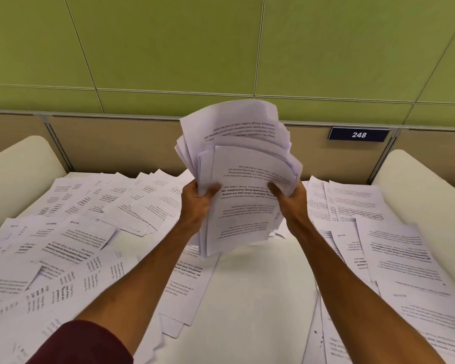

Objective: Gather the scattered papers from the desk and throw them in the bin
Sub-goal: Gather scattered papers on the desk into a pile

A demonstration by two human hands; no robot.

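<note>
A thick, uneven stack of printed white papers (242,164) is held upright above the middle of the white desk (260,298). My left hand (197,195) grips its left edge and my right hand (289,195) grips its right edge, thumbs on the front sheet. Many loose printed sheets lie scattered on the desk's left side (63,245) and others overlap on its right side (392,253). No bin is in view.
Cream side dividers stand at the left (19,174) and right (420,185) of the desk. A beige back panel carries a dark sign reading 248 (358,134). Green wall panels rise behind it.
</note>
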